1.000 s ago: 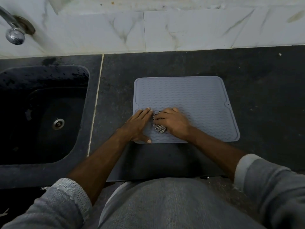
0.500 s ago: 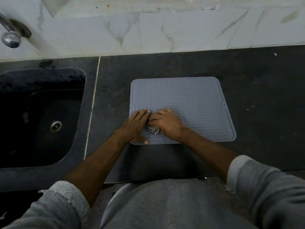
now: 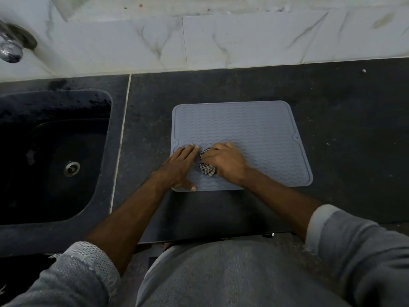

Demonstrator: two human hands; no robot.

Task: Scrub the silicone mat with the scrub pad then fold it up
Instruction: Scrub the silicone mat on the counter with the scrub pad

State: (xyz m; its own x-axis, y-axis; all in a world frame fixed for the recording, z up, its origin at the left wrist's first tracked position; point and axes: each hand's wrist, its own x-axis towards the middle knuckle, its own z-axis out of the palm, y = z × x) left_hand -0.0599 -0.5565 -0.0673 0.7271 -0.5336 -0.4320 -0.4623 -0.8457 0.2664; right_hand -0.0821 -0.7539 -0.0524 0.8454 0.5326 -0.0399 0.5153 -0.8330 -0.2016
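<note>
1. Fingers of the left hand lie straight and close together, flat on the near left corner of the silicone mat, with the thumb stretched along the mat's near edge; this hand presses the mat down and holds nothing.
2. Fingers of the right hand are curled over the scrub pad, gripping it against the mat's ribbed surface just beside the left hand's fingertips; only a checkered part of the pad shows under the knuckles.
3. Both forearms reach in from grey sleeves pushed up above the wrists, over the near edge of the countertop.
4. The grey mat lies flat and unfolded on the dark stone countertop, roughly midway between its near and far edges, with wavy ridges and a raised rim all round.
5. To the left, a dark sink is set into the countertop, with a metal drain in its floor, well apart from the mat.
6. Along the far edge runs a white marble-patterned wall; at its far left corner a metal tap sticks out above the sink.
</note>
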